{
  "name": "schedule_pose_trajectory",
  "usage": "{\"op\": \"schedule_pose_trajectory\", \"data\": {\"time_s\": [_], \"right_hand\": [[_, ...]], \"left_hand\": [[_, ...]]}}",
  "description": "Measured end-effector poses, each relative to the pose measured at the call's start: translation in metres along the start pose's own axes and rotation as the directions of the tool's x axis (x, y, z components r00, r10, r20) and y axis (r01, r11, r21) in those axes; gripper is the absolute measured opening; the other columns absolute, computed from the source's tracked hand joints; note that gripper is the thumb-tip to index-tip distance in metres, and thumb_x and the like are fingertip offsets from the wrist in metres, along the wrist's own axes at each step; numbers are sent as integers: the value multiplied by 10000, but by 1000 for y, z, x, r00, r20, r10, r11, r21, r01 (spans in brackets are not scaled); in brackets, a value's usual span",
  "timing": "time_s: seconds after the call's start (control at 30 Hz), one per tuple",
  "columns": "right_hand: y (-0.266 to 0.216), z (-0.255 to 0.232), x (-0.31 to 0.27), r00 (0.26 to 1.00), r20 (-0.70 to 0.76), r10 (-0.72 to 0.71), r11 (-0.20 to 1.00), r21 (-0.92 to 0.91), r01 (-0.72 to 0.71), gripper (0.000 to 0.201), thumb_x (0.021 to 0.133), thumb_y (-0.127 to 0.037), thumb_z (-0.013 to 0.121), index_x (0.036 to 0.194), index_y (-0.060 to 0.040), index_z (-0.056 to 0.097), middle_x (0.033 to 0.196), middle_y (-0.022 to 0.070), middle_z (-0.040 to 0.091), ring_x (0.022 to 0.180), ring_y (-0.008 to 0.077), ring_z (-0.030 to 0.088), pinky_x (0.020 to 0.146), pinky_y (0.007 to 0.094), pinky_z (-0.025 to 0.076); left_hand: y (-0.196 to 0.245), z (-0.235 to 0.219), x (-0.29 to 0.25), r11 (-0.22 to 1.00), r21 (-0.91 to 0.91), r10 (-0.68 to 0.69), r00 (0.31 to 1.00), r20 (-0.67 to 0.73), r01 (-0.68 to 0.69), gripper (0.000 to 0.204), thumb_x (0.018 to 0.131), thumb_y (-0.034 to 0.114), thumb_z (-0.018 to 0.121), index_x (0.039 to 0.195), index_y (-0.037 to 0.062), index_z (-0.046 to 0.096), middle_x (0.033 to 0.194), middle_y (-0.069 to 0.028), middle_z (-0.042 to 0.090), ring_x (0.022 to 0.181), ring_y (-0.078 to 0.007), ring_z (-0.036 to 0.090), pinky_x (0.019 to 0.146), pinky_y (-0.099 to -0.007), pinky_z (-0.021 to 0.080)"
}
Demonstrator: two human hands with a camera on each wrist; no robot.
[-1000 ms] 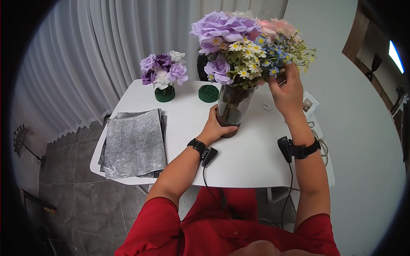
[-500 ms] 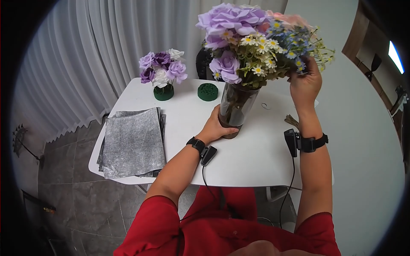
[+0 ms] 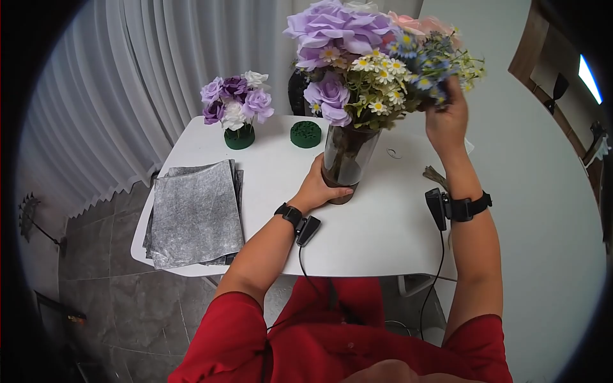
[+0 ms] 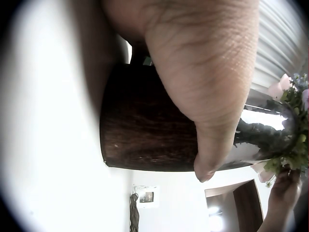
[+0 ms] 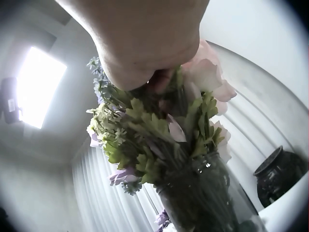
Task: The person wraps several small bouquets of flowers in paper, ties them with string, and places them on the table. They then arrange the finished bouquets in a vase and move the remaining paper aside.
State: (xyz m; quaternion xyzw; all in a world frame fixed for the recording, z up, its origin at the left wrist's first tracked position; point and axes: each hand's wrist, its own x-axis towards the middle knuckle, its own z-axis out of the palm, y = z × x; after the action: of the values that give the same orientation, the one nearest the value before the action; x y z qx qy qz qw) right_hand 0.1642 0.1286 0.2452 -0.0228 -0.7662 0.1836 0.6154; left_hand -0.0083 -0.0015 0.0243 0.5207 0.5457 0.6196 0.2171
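A clear glass vase [image 3: 348, 153] with a brown lower part holds a large bouquet of purple roses [image 3: 338, 29], small white-yellow daisies [image 3: 380, 80] and blue flowers. My left hand [image 3: 316, 188] grips the vase low down, its thumb across the brown base [image 4: 145, 125] in the left wrist view. At the bouquet's right side my right hand [image 3: 447, 121] has its fingers curled among the blue flowers [image 3: 421, 67]. Green leaves [image 5: 149, 125] and a pink bloom [image 5: 205, 75] show beside it in the right wrist view; its fingertips are mostly hidden there.
Grey sheets [image 3: 196, 214] lie stacked on the white table [image 3: 383, 236] at left. Behind them stands a small purple-and-white arrangement [image 3: 236, 105] in green foam, with another green foam block [image 3: 306, 134] beside it. Brown stems [image 3: 435, 177] lie near my right wrist; a dark pot [image 5: 277, 176] stands beyond.
My right hand has moved right along the bouquet's side, and the blue flowers have shifted right with it. Brown stems near my right wrist have come into view. My left hand keeps its grip.
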Motion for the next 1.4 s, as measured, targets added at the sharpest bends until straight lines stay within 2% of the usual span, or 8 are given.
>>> {"op": "schedule_pose_trajectory", "data": {"time_s": [0.1,0.3,0.43,0.63,0.9,1.07,1.3,1.4], "right_hand": [[2,0,-8,996,-67,-59,993,103,65,355,760,144,555,1079,-10,529,969,59,596,820,124,600,711,253,514],[-11,-4,-36,975,-95,203,956,233,-176,233,882,9,538,1106,-15,481,1044,91,545,844,148,594,628,272,544],[-2,0,-57,959,-258,118,897,442,9,268,918,-94,518,1149,-24,402,1112,117,496,881,149,534,590,263,511],[3,15,-56,877,46,478,780,437,-448,352,916,-202,533,1186,15,474,1148,93,519,929,181,563,664,305,491],[19,27,-35,944,24,330,879,357,-317,292,889,-100,518,1169,-20,507,1122,77,580,943,173,575,817,294,455],[20,31,-33,890,92,446,536,769,-348,274,879,-26,462,1148,-23,513,1077,56,586,934,137,547,809,282,428],[31,26,-48,823,138,551,707,447,-549,311,878,-48,455,1184,-30,509,1110,53,566,979,161,538,847,298,417],[37,16,-48,785,300,542,299,804,-514,302,896,-133,460,1171,-17,504,1124,98,593,1043,230,557,918,368,422]], "left_hand": [[2,-2,2,1000,6,-3,1000,-2,3,1069,575,297,881,1379,7,238,1324,-165,426,1246,-271,419,1052,-364,334],[2,-1,2,1000,-17,-10,1000,4,10,1062,575,285,882,1377,9,243,1311,-162,440,1244,-268,422,1056,-363,332],[4,-2,1,1000,-10,-7,1000,6,7,1064,573,291,883,1377,9,246,1313,-163,439,1243,-268,424,1056,-363,334],[4,-1,0,999,-18,-26,1000,5,26,1071,571,301,885,1378,9,245,1314,-166,437,1244,-270,423,1055,-363,335],[2,-2,2,1000,-9,-3,1000,-1,3,1082,572,313,885,1381,6,234,1323,-175,425,1252,-280,413,1057,-368,333],[2,-2,2,1000,-1,-14,1000,6,14,1085,570,317,885,1379,4,234,1323,-176,421,1251,-282,414,1059,-372,332],[5,-2,2,1000,-26,5,1000,5,-5,1068,575,302,882,1375,2,241,1314,-170,433,1245,-277,419,1057,-369,334],[4,-2,2,999,-33,-19,1000,10,19,1073,575,299,882,1379,1,237,1311,-169,437,1243,-276,421,1055,-368,336]]}}
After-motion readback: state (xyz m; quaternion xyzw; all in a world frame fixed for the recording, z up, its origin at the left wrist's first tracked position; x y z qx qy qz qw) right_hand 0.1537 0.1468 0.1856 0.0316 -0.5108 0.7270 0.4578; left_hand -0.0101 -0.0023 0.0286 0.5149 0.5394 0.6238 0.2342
